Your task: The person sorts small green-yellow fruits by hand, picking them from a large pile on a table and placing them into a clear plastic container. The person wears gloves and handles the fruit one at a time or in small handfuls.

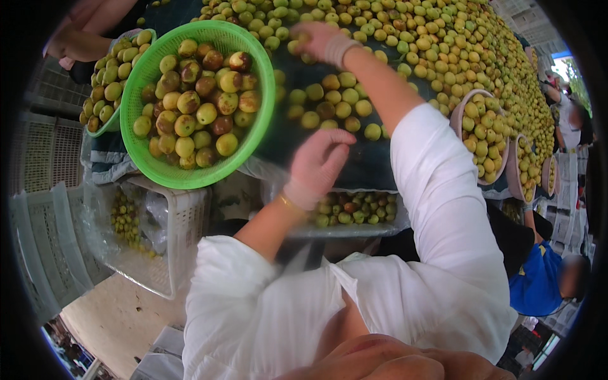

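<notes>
My left hand (313, 164), in a thin pale glove, hovers over the near edge of the dark table cover (370, 164). Its thumb and forefinger are a little apart, with nothing visible between them. Just beyond it lies a loose group of green and brownish jujubes (339, 97). My right hand (319, 42), gloved too, reaches farther out with its fingers bent over some jujubes (306, 58); blur hides whether it grips any. To the left of both hands, a bright green plastic basket (267, 102) holds jujubes, many with brown-red patches.
A large heap of jujubes (451, 42) covers the far and right side. Pink baskets of jujubes (457, 111) line the right edge. Below the edge are a lined crate of jujubes (351, 230) and a white crate (183, 237). Another person's arm (85, 47) is at upper left.
</notes>
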Demonstrator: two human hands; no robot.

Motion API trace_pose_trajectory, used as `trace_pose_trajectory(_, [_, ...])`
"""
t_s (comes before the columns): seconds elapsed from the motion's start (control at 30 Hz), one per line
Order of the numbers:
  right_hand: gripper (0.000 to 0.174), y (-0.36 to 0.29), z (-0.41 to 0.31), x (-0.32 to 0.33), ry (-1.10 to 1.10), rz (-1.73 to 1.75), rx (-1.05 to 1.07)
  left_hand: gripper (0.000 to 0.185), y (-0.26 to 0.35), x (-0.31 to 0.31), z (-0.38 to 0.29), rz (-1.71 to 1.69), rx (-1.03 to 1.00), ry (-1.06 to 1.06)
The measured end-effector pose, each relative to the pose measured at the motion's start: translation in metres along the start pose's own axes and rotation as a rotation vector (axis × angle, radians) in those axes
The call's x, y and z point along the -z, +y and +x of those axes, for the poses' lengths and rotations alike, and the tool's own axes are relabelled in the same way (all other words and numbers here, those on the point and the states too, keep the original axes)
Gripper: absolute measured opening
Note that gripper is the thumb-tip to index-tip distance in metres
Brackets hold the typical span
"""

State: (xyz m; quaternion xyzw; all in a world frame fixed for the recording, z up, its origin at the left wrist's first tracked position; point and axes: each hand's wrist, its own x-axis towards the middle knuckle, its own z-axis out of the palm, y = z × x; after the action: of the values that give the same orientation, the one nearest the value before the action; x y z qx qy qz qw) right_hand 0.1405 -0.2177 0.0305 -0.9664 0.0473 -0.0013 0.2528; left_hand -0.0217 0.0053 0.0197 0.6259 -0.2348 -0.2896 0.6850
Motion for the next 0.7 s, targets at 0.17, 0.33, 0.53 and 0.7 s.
trace_pose_trajectory(0.17, [0.060,0.010,0.035,-0.016,0.378,0.005,0.056,0.042,-0.002,0.007,0.003,0.850,-0.379,-0.090])
trace_pose_trajectory(0.33, [0.046,-0.002,-0.014,-0.067,0.195,-0.499,0.348,0.070,-0.004,0.025,0.014,1.228,-0.252,0.046])
trace_pose_trajectory(0.53, [0.039,-0.013,-0.097,-0.054,-0.086,-0.311,0.546,0.086,-0.001,0.043,0.025,1.053,-0.152,0.207])
trace_pose_trajectory(0.7, [0.042,0.012,-0.066,-0.015,0.354,-0.234,0.440,0.081,-0.011,0.046,0.030,0.848,-0.210,0.277])
